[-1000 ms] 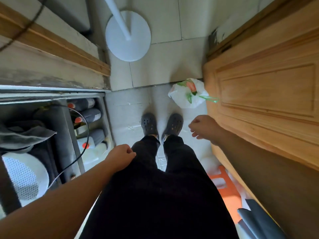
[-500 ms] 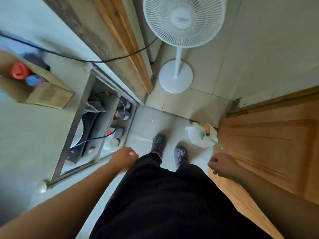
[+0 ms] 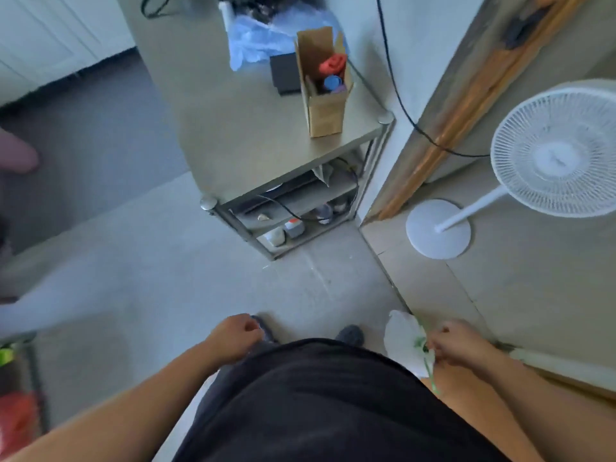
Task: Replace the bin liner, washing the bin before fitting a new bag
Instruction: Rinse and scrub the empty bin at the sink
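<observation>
At the far left edge a pink blurred shape (image 3: 16,155) is cut off by the frame and I cannot tell what it is; below it, at the near left, a red blurred thing (image 3: 16,425) sits on what looks like a rack, equally unreadable. One metal shelf unit with a flat grey top (image 3: 253,141) stands against the far wall. On its top I count one upright brown cardboard box (image 3: 325,95) holding a red item and a blue-capped item, one small black box (image 3: 285,73) just left of it, and a crumpled pale blue plastic sheet (image 3: 256,41) behind. The lower shelves hold bottles and a black cable, too dim to count.

Near the bottom, two bare forearms reach out over a black garment. The left hand (image 3: 233,338) hangs with its fingers curled loosely inward and holds nothing. Two dark shoe tips show just beyond it, mostly hidden by the clothing.

The one white plastic rubbish bag with green ties (image 3: 405,341) hangs just right of the shoes; the right hand (image 3: 456,345) has its fingers closed round the bag's gathered top, and a green tie trails below the hand. The bag's lower part is hidden behind the black garment.

At the right, one white pedestal fan (image 3: 560,151) stands on a round base, beside a wooden door frame (image 3: 443,135). A black cord (image 3: 400,95) runs down the wall.
</observation>
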Motion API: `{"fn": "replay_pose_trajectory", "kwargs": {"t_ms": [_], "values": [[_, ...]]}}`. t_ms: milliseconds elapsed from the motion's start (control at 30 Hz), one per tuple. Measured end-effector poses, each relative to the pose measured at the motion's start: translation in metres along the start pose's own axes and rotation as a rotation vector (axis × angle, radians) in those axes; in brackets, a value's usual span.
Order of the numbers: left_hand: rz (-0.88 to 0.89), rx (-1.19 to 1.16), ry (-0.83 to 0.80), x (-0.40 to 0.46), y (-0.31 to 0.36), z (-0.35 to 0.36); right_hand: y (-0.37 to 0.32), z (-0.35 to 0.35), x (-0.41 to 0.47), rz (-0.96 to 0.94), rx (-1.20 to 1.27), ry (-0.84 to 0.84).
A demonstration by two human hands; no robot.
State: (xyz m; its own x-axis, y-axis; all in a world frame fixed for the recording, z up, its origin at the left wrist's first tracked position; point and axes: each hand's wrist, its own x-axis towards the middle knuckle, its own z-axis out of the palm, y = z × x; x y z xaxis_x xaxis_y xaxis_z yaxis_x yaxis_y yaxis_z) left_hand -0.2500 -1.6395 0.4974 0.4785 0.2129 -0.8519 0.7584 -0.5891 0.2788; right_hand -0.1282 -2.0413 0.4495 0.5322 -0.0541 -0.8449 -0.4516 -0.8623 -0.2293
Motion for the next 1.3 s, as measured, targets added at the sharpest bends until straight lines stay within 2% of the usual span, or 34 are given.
{"fn": "replay_pose_trajectory", "kwargs": {"t_ms": [100,233,500,600,733,833,1033,1300], "values": [[-0.107,-0.269,0.095,-0.005,-0.060,-0.011,-0.063,0.012,0.003,-0.060,-0.114,0.025],[-0.181,-0.455,0.133,-0.012,-0.139,-0.020,-0.159,0.058,-0.002,-0.173,-0.282,-0.027],[-0.347,-0.711,0.085,-0.051,-0.298,-0.061,-0.372,0.220,-0.058,-0.445,-0.467,-0.191],[-0.401,-0.846,0.155,-0.058,-0.352,-0.087,-0.428,0.266,-0.076,-0.530,-0.509,-0.244],[-0.487,-1.010,0.289,-0.051,-0.406,-0.125,-0.465,0.295,-0.085,-0.559,-0.612,-0.253],[-0.513,-1.069,0.331,-0.039,-0.426,-0.147,-0.473,0.296,-0.075,-0.529,-0.681,-0.248],[-0.479,-1.090,0.287,-0.002,-0.430,-0.193,-0.503,0.296,-0.036,-0.446,-0.876,-0.262],[-0.433,-0.844,0.158,0.029,-0.429,-0.293,-0.633,0.306,0.005,-0.454,-1.014,-0.308]]}}
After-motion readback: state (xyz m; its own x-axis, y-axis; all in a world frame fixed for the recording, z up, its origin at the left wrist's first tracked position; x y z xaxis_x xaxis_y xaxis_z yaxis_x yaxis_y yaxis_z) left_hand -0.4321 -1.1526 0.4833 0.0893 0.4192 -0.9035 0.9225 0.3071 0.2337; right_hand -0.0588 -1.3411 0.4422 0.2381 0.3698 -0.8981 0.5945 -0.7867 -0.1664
